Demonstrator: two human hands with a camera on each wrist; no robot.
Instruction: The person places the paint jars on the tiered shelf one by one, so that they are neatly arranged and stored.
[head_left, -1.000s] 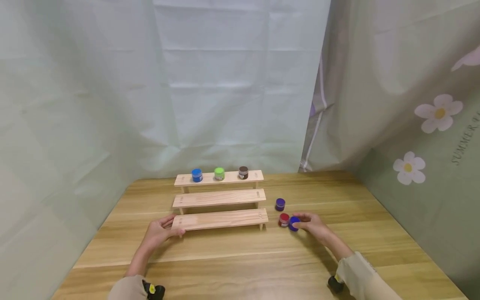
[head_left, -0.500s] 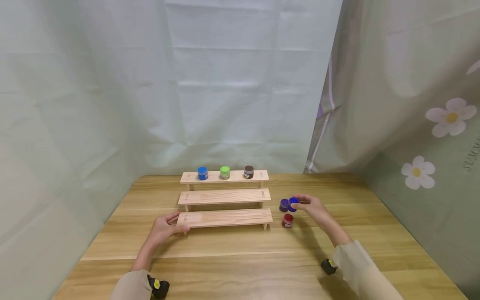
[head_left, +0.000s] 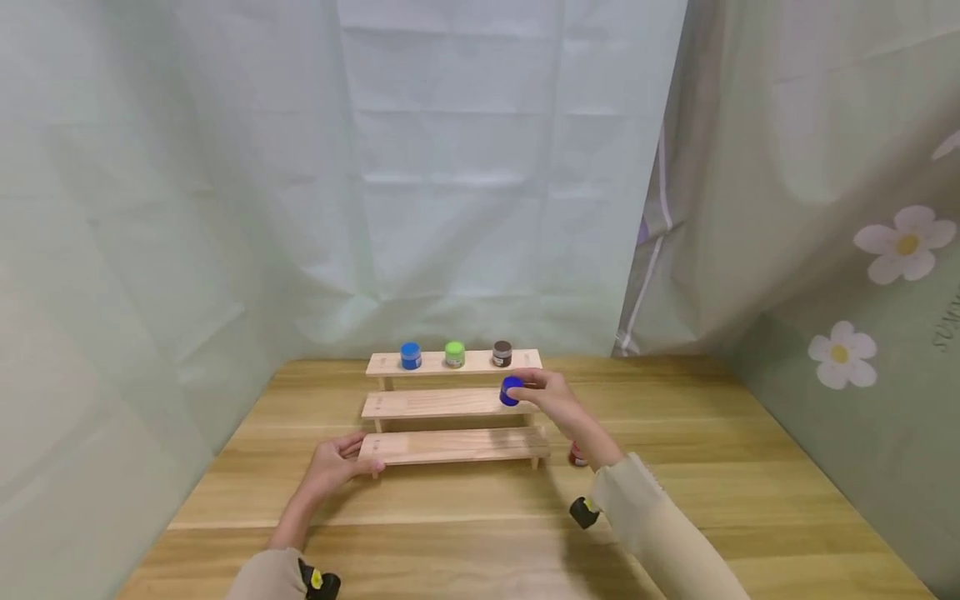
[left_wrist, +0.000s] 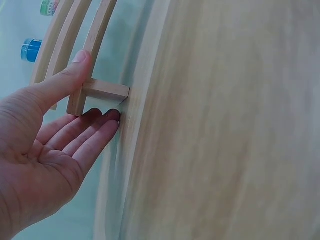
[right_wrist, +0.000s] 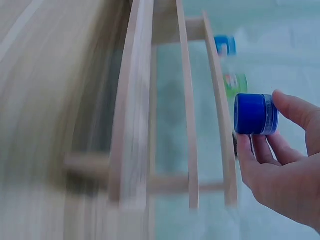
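My right hand (head_left: 551, 398) pinches a dark blue paint jar (head_left: 511, 392) between thumb and fingers, over the right part of the middle shelf in the head view. In the right wrist view the jar (right_wrist: 252, 114) lies tilted sideways to the camera, apart from the boards. My left hand (head_left: 330, 468) grips the left end of the lowest shelf of a three-tier wooden stand (head_left: 457, 446). The left wrist view shows its thumb on the board (left_wrist: 95, 45) and its fingers beneath, near the short leg. A red jar (head_left: 577, 455) is partly covered by my right forearm.
On the top shelf stand a blue jar (head_left: 411, 356), a green jar (head_left: 454, 354) and a dark brown jar (head_left: 502, 353). The stand rests on a wood-grain table (head_left: 450, 533), with a pale curtain (head_left: 480, 208) behind it.
My right hand has carried the dark blue jar from beside the red jar, past the purple jar, up and left over the stand. The purple jar is now hidden. My left hand keeps its hold.
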